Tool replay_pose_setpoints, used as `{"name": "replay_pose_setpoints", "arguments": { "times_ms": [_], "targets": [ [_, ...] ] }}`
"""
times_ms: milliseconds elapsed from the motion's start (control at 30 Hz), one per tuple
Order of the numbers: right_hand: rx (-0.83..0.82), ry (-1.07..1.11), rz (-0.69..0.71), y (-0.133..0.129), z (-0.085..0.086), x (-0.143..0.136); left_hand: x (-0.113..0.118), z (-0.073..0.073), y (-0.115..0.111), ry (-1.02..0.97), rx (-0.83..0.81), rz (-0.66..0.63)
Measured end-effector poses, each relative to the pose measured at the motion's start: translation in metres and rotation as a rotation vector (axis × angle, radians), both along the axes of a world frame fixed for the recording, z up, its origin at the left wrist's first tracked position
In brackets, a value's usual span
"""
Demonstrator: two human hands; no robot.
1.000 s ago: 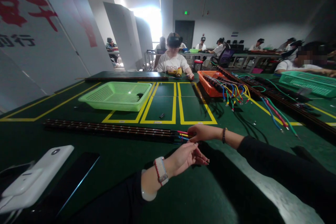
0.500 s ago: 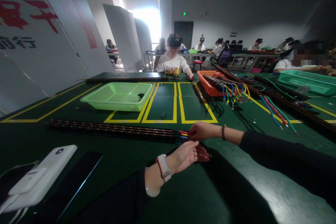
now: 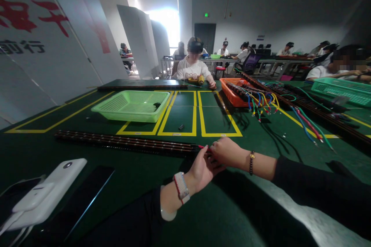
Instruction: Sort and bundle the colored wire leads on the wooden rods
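A long dark bundle of strips (image 3: 124,142) lies across the green table, its right end reaching my hands. Short coloured wires come out of that end, a red wire (image 3: 204,148) being the one that shows best. My left hand (image 3: 203,170), palm turned up with a watch on the wrist, is beside the wires with thumb raised and fingers apart. Closed around the wire ends, my right hand (image 3: 227,152) touches the left one; its fingertips are partly hidden behind the left fingers.
Behind the bundle stand a light green basket (image 3: 100,110) and a small dark piece (image 3: 181,127). An orange basket (image 3: 224,92) with wired strips is at the back right, a green basket (image 3: 336,89) farther right. A white phone (image 3: 52,189) and black phone (image 3: 84,197) lie front left. A person sits opposite.
My left hand has turned its palm and raised its thumb at the wires. My right hand has shifted slightly right and closed over them, so fewer wires show. The camera view has shifted a little.
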State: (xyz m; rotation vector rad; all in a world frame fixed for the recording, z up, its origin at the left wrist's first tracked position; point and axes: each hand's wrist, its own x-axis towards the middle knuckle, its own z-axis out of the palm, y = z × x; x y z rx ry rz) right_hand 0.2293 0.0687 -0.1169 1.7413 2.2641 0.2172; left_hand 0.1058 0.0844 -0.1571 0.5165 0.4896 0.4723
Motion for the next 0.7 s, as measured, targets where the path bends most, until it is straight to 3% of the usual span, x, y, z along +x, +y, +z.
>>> {"name": "replay_pose_setpoints", "arguments": {
  "times_ms": [267, 467, 700],
  "targets": [
    [0.222, -0.090, -0.021, -0.011, -0.025, -0.014, 0.002, 0.006, -0.004, 0.001, 0.047, -0.020],
    [0.474, -0.122, -0.108, -0.015, -0.055, -0.021, 0.002, 0.009, -0.004, 0.069, 0.031, 0.003],
    [0.699, -0.186, -0.044, -0.022, -0.069, -0.021, 0.003, 0.005, 0.000, 0.061, -0.021, -0.003]
  ]
}}
